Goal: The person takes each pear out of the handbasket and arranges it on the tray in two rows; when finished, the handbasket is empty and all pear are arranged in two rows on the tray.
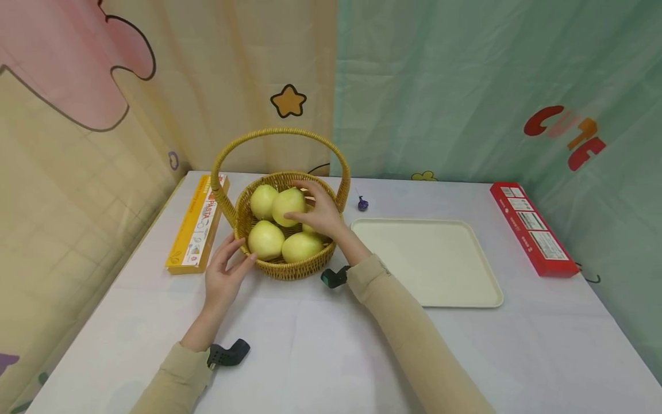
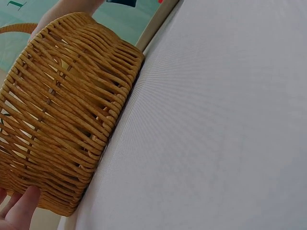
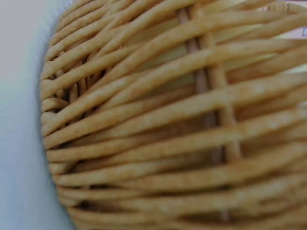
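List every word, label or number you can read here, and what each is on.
"PASTA", on the yellow box; its other print is too small to read.
"CUTE", on the green curtain.
Red box: label print too small to read.
Left wrist view, top corner: a letter-like mark, too unclear to read.

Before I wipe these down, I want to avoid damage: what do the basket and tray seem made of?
Basket: woven tan strands with a slight sheen suggest rattan, though plastic imitation is possible.
Tray: probably plastic, matte cream, judging by its smooth, even surface and moulded-looking rim.
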Available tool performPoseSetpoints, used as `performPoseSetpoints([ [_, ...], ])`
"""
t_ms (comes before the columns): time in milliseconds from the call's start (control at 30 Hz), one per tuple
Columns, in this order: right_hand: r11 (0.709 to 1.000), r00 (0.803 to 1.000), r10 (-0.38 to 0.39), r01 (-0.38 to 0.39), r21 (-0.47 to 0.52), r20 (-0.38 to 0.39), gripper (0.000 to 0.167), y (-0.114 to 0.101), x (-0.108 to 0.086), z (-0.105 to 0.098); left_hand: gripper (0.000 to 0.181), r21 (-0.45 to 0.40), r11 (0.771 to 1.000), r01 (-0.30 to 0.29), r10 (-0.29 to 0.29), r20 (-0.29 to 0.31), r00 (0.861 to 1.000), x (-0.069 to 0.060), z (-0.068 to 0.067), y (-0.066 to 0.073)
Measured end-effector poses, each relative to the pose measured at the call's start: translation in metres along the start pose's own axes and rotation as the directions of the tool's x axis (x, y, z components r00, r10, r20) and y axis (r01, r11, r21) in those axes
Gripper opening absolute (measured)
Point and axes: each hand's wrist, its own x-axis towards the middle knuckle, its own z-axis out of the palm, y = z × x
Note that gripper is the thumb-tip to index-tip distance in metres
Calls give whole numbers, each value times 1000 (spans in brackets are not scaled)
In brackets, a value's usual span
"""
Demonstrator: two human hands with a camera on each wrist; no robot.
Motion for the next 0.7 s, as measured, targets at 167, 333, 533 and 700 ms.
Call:
performPoseSetpoints([
  [167, 998, 1000, -18, 19, 66, -21, 71, -4, -12, -7, 43, 6, 1000, -7, 7, -16, 1000, -1, -1, 0],
  [333, 989, 998, -49, 54, 136, -41, 70, -14, -26, -20, 42, 20, 1000, -14, 14, -8, 1000, -1, -1, 1],
  [533, 980, 997, -69, 72, 186, -26, 70, -32, -46, -39, 41, 35, 999, -13, 13, -2, 1000, -2, -1, 2],
  [700, 980, 993, -115, 117, 162, -25, 71, -47, -62, -59, 41, 19, 1000, -17, 17, -1, 1000, -1, 1, 2],
])
